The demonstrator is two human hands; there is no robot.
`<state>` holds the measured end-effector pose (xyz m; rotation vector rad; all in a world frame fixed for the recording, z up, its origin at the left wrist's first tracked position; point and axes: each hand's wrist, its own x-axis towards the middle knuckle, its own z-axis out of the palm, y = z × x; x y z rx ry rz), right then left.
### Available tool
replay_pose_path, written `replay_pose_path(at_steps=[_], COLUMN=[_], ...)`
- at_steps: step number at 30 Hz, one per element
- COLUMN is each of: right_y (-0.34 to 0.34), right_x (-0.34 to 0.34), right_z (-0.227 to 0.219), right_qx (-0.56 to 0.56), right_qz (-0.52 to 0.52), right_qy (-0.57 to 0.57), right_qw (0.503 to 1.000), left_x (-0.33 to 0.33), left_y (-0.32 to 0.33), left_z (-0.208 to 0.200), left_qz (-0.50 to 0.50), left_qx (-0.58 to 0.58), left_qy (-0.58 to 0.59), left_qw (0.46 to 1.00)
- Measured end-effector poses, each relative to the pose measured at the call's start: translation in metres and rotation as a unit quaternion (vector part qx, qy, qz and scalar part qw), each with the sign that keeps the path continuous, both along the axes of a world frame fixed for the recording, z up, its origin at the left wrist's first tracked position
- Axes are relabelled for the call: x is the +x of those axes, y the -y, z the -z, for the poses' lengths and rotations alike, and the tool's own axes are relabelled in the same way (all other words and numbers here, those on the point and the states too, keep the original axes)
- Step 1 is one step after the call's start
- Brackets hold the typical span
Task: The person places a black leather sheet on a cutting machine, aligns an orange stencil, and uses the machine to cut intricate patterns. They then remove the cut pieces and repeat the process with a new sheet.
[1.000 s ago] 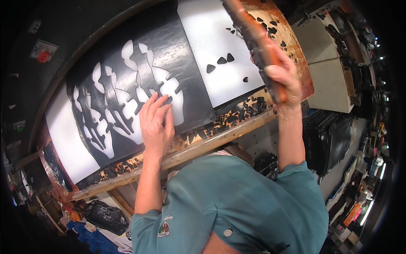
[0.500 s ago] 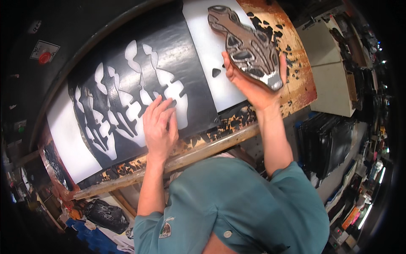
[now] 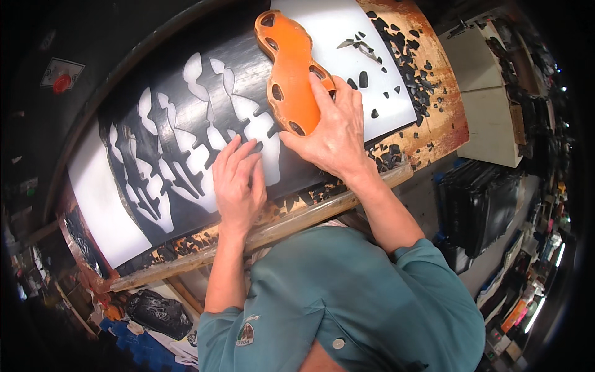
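The right hand [image 3: 338, 133] holds an orange block [image 3: 292, 80] over a black sheet [image 3: 245, 53], near the left hand [image 3: 238, 189]

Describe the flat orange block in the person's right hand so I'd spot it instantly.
Start at the broad, shiny black sheet with long cutouts; a smooth white panel shows beyond its right side. Near that border, the bare right hand grips the flat, waisted orange block. Its bright orange face, with dark openings near the rim, sets it apart from both.

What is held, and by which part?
The orange cutting die, in the right hand, by its near end and right edge; the left hand holds nothing.
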<state>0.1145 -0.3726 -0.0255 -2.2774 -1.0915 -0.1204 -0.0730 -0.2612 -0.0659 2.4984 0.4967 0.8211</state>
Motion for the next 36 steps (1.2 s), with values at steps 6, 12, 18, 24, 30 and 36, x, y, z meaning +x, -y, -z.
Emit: replay_pose_path(at_steps=[6, 12, 18, 24, 30, 36], right_y=[0.017, 0.03, 0.014, 0.024, 0.041, 0.044], right_x=[0.041, 0.087, 0.121, 0.186, 0.167, 0.044], right_z=[0.037, 0.044, 0.055, 0.079, 0.026, 0.037], right_qx=[0.153, 0.094, 0.053, -0.047, 0.02, 0.05], right_qz=[-0.086, -0.063, -0.171, -0.153, 0.065, -0.12], right_qy=[-0.043, 0.048, 0.141, 0.179, -0.008, -0.022], right_qw=[0.983, 0.992, 0.974, 0.971, 0.998, 0.991], left_x=[0.0, -0.001, 0.0, 0.0, -0.001, -0.001], left_y=[0.0, 0.0, 0.0, -0.001, -0.001, -0.001], left_z=[0.001, 0.0, 0.001, 0.001, -0.002, 0.0], left_qz=[0.001, -0.009, -0.009, -0.002, 0.0, -0.006], left_qx=[-0.002, -0.012, -0.006, -0.002, -0.009, -0.027], left_qy=[0.007, 0.015, 0.013, 0.01, -0.001, -0.04], left_qw=[1.0, 1.0, 1.0, 1.0, 1.0, 0.999])
